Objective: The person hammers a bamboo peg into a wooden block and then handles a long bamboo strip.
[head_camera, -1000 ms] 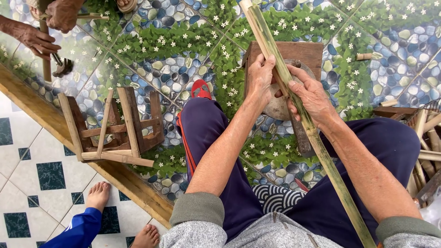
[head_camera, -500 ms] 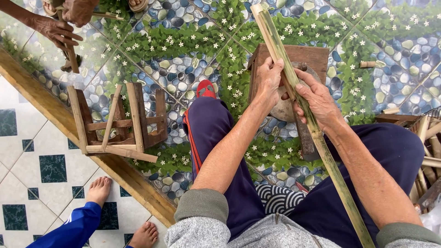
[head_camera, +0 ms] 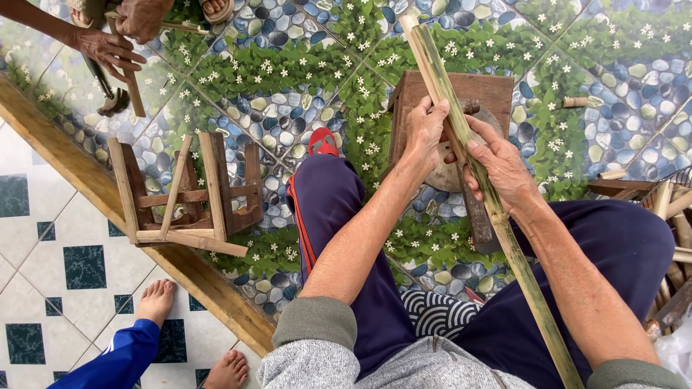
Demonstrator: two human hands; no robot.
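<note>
A long green-yellow bamboo strip (head_camera: 504, 230) runs from the upper middle down to the lower right, across my lap. My left hand (head_camera: 425, 133) grips it near its upper part, fingers wrapped around it. My right hand (head_camera: 501, 166) holds it just below, fingers curled over the strip. Both hands are above a small brown wooden stool (head_camera: 486, 90) with a round grey block (head_camera: 443, 176) on it. My legs in dark blue trousers sit on either side, and a red sandal (head_camera: 322, 141) shows at my left foot.
An overturned wooden stool frame (head_camera: 187, 194) lies at the left. Another person's hands (head_camera: 108, 43) hold a stick and hammer at the top left. Bare feet (head_camera: 155, 302) of a person in blue stand at the bottom left. Bamboo pieces (head_camera: 674, 216) pile at the right.
The bamboo strip and both my hands have shifted slightly right and down in view. The other person's hands at the top left have moved with the hammer and stick.
</note>
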